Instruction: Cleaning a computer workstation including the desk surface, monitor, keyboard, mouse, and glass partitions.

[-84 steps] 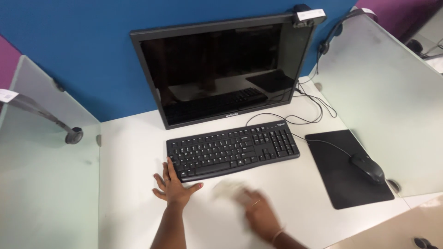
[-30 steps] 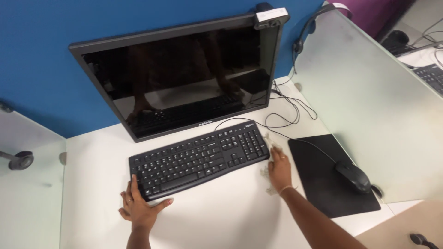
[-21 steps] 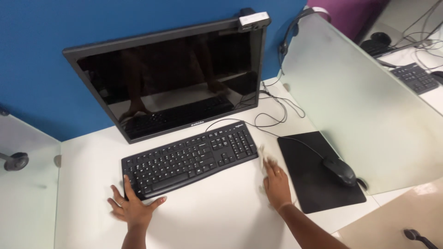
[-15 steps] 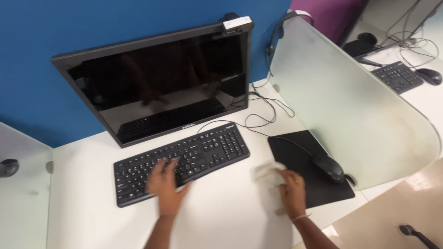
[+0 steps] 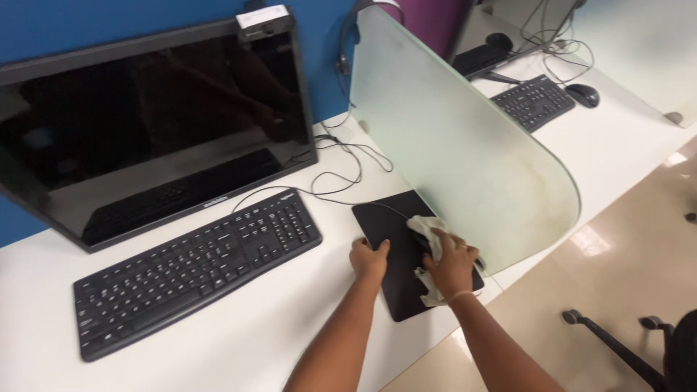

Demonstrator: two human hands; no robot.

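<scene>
Fingers [image 5: 446, 243] of the right hand [image 5: 451, 267] are curled around a crumpled white cloth [image 5: 428, 231], pressing it onto the flat black mouse pad [image 5: 385, 221]; the left hand [image 5: 368, 259] lies flat with fingers together on the pad's left edge. The pad sits close to the white desk [image 5: 247, 341] front edge, so a hard wipe could slide it off. The frosted glass partition [image 5: 465, 145] crowds the right; open desk lies left, toward the black keyboard [image 5: 196, 268].
</scene>
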